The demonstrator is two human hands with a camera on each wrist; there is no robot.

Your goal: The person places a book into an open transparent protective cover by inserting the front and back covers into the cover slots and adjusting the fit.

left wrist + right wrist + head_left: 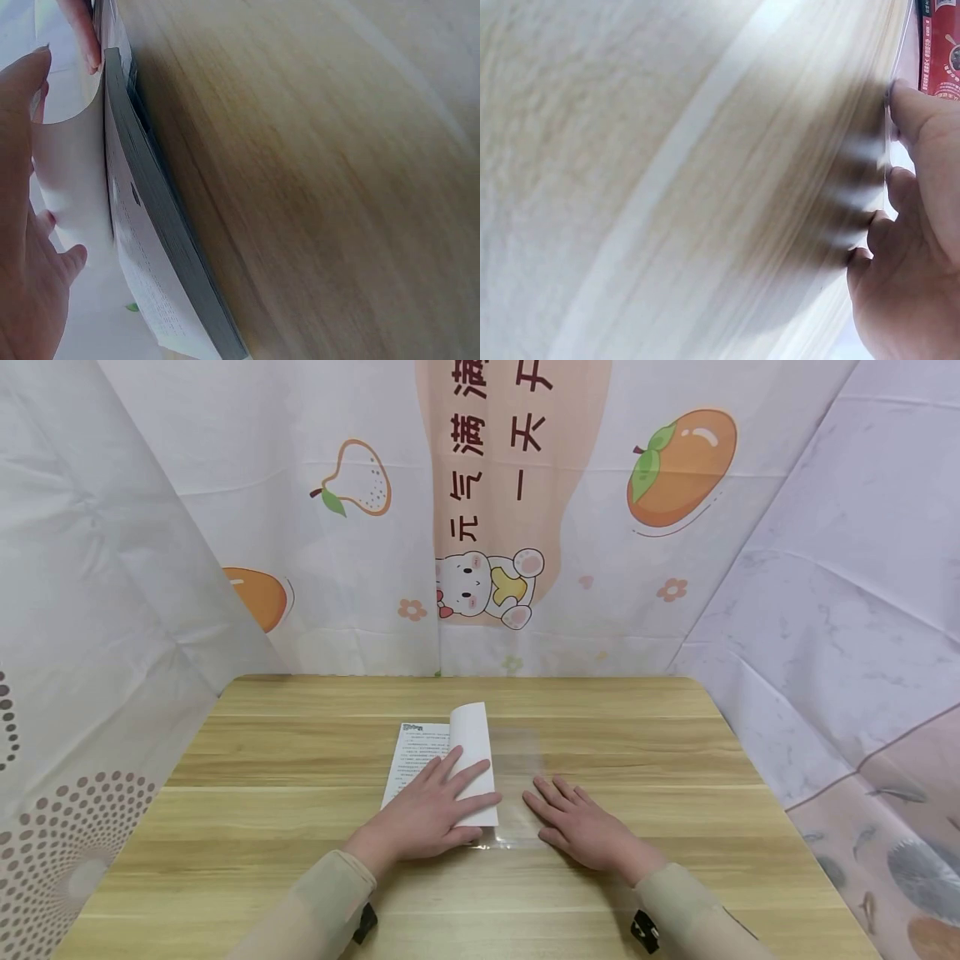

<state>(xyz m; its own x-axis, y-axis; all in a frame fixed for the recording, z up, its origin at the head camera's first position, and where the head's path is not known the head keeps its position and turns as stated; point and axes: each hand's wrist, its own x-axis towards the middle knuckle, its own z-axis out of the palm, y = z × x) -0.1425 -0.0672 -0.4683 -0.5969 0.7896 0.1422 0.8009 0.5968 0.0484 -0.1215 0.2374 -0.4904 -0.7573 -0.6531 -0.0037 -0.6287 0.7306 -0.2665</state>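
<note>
A thick book (420, 756) lies on the table with printed text on its left side. Over its right side bends a white leaf (470, 727), perhaps a page or the cover. My left hand (431, 814) rests across that leaf with fingers spread. In the left wrist view the book's page edges (169, 217) show beneath the curved leaf. A clear plastic sheet (517, 756) extends rightward from under the book. My right hand (588, 831) lies flat at its right edge, fingertips touching it. The right wrist view shows a red printed surface (941, 49) beyond the thumb.
The wood-grain table (262, 810) spreads around the book on all sides. Printed curtains (360, 568) hang behind it and along both sides. A black wrist strap part (365, 924) shows below the left sleeve, another (645, 932) below the right.
</note>
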